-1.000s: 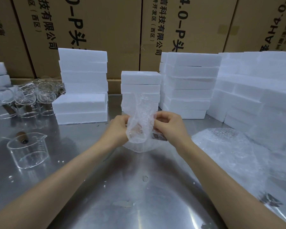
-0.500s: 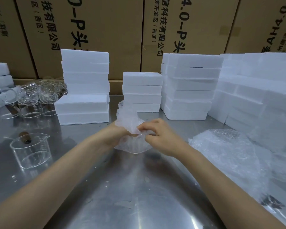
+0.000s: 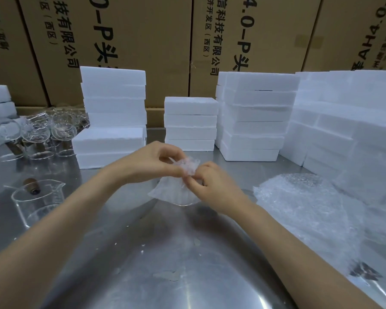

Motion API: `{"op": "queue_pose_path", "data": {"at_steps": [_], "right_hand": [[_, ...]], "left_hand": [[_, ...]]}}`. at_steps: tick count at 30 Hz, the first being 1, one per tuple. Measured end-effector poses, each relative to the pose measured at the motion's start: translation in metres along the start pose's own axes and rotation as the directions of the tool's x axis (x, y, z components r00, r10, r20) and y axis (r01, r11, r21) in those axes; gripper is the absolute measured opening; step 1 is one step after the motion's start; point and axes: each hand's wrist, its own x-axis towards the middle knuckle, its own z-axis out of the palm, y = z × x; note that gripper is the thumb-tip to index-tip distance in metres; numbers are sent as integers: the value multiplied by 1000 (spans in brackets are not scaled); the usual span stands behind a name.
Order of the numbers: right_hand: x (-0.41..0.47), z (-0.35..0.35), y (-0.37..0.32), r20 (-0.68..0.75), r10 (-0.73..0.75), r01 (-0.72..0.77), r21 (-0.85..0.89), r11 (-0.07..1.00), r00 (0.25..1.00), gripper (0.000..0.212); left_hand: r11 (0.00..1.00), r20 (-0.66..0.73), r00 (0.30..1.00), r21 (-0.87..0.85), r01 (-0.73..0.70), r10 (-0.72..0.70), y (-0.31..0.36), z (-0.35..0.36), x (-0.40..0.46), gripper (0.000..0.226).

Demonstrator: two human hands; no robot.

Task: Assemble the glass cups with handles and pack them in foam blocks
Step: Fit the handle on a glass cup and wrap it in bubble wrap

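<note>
My left hand (image 3: 153,162) and my right hand (image 3: 212,186) meet over the middle of the steel table (image 3: 165,264). Both pinch the gathered top of a bubble-wrap piece (image 3: 174,190) that flares out below them onto the table; what it covers is hidden. A clear glass cup with a spout and a brown wooden handle (image 3: 35,200) stands at the left. More glass cups (image 3: 42,134) cluster at the far left. White foam blocks rise in stacks behind: a left stack (image 3: 112,117), a short middle stack (image 3: 191,123) and a right stack (image 3: 254,114).
A heap of bubble wrap (image 3: 303,208) lies at the right, under a long bank of foam blocks (image 3: 348,121). Printed cardboard cartons (image 3: 143,41) wall off the back. Small white crumbs dot the table near me.
The bubble wrap stood tall and loose between my hands; now its top is bunched down tight. My left hand has moved right and over it, my right hand slightly lower.
</note>
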Motion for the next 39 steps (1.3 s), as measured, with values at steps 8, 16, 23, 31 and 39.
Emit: {"op": "queue_pose_path", "data": {"at_steps": [8,16,23,31,39], "right_hand": [[-1,-2,9,-53,63,-52,181,982,997,71],[-4,6,12,10,-130,131,-69,989,991,53],[-1,6,11,64,-120,127,-127,984,991,38],[-2,6,5,41,-76,77,-10,997,996,35],[-6,8,5,8,-42,42,69,997,999,66]], "left_hand": [[958,134,984,275,76,-116,4,-2,-2,17],[857,174,949,493,148,-264,12,14,-2,59],[928,-18,1000,372,-7,15,25,-10,-6,8],[766,162,955,637,91,-249,26,19,-4,46],[738,120,964,667,99,-238,14,32,-1,22]]}}
